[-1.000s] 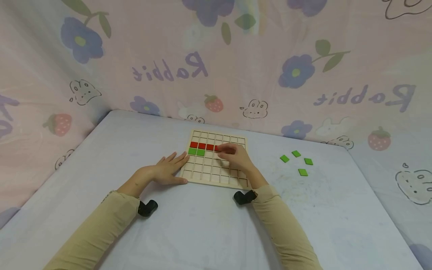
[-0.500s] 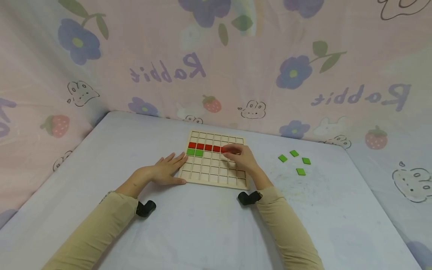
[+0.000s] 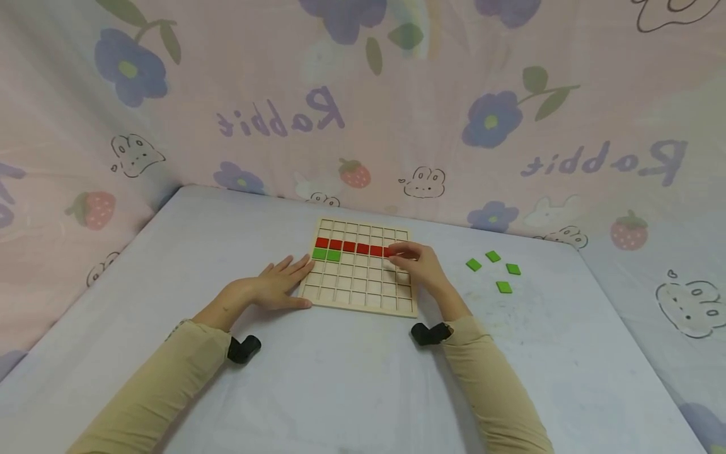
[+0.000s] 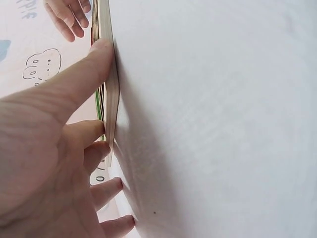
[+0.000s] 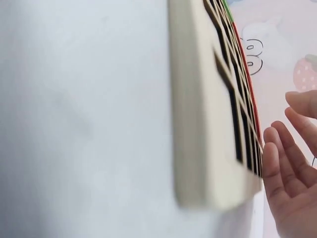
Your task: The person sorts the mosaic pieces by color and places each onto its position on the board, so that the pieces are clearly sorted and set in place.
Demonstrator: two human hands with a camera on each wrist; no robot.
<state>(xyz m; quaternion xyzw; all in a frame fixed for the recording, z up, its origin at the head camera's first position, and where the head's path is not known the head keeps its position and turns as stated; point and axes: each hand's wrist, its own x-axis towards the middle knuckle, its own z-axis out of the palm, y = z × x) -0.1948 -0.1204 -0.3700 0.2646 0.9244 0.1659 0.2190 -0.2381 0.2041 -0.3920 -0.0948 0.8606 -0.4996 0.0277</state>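
Note:
A square wooden grid board (image 3: 363,309) lies on the table. Across it runs a row of red tiles (image 3: 349,247), with two green tiles (image 3: 326,255) just below at the left end. My left hand (image 3: 275,287) rests with spread fingers at the board's left edge, its thumb at the front left corner; the left wrist view shows that thumb (image 4: 101,52) against the board's side. Over the right end of the red row is my right hand (image 3: 422,265), fingertips right at the last red tile and partly covering it. In the right wrist view its fingers (image 5: 280,153) are loosely bent, thumb apart.
Several loose green tiles (image 3: 503,287) lie on the white tablecloth (image 3: 340,378) right of the board. Behind the table hangs a patterned curtain (image 3: 391,139). A black wrist camera (image 3: 429,334) sits at my right cuff, another black camera (image 3: 244,349) at my left.
My right hand has moved rightward along the red row, uncovering more red tiles behind it. The left hand stays at the board's edge, and the loose green tiles lie as before.

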